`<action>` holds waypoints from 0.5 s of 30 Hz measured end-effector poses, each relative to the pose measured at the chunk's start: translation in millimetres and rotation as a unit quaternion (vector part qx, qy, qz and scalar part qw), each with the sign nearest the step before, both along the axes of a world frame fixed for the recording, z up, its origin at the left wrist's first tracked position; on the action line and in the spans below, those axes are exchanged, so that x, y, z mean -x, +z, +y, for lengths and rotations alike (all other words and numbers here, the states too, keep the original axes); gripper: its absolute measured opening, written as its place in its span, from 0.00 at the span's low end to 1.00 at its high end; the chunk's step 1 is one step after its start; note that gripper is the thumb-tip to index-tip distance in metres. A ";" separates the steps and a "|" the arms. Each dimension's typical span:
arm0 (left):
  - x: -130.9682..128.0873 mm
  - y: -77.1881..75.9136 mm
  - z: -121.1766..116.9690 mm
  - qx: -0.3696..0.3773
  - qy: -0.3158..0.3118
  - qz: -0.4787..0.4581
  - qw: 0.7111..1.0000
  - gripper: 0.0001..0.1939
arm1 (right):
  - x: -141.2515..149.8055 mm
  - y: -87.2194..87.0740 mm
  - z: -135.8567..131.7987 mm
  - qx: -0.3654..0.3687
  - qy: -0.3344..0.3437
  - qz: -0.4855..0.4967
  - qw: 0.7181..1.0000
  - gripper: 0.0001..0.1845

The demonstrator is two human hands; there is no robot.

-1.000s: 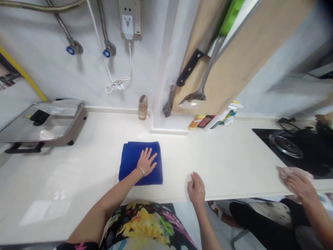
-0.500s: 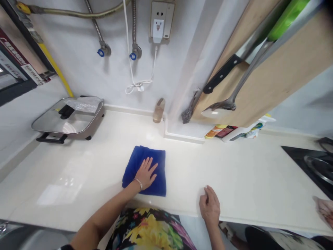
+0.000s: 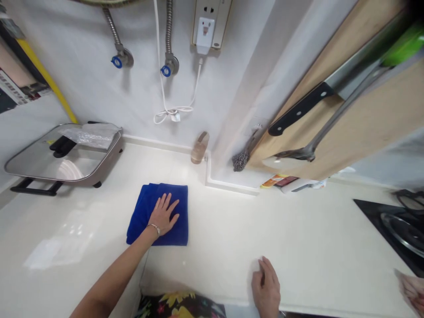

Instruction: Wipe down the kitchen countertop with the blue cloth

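My left hand (image 3: 164, 214) lies flat on a folded blue cloth (image 3: 139, 221), its fingers spread and pressing down on the fabric. The cloth rests on the white countertop (image 3: 218, 229), left of centre. Near the counter's front edge, my right hand (image 3: 266, 285) rests on its side with the fingers curled together. Nothing shows in that hand.
An electric pan (image 3: 82, 176) with a glass lid stands at the left. A small bottle (image 3: 199, 148) is by the wall. A cutting board (image 3: 357, 115), knife (image 3: 300, 110) and ladle (image 3: 334, 115) hang at right, near a stove (image 3: 397, 229). Another person's hand (image 3: 412, 289) shows at the right edge.
The view has shifted and come closer to the counter. My left hand and the blue cloth appear further left in the picture, the hand still flat on it. My right hand keeps its curled pose.
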State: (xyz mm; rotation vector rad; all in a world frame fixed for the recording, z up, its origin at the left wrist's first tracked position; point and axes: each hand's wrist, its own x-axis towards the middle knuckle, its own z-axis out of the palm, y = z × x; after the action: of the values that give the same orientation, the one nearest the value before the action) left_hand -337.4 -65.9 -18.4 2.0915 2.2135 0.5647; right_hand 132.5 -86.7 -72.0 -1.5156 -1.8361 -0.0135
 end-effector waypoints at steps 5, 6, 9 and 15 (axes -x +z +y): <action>-9.7 -5.4 63.4 -0.003 -0.003 -0.023 1.000 0.31 | 0.7 1.4 2.2 0.012 0.004 0.004 1.000 0.22; -10.5 -5.6 77.8 -0.002 -0.005 -0.027 1.000 0.31 | 1.7 2.4 2.0 0.013 0.001 0.009 1.000 0.22; -10.4 -4.5 118.8 0.001 -0.012 -0.028 1.000 0.31 | 4.4 5.3 0.2 0.013 -0.017 0.018 1.000 0.25; -5.7 1.7 176.8 0.037 -0.053 0.007 0.998 0.31 | 2.7 6.1 2.4 0.039 -0.031 0.019 0.999 0.30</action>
State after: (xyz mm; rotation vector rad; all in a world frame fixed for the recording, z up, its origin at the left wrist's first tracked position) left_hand -331.7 110.9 -16.6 2.1651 2.0804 0.4550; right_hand 129.8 -84.3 -65.9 -1.6151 -1.7778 0.0568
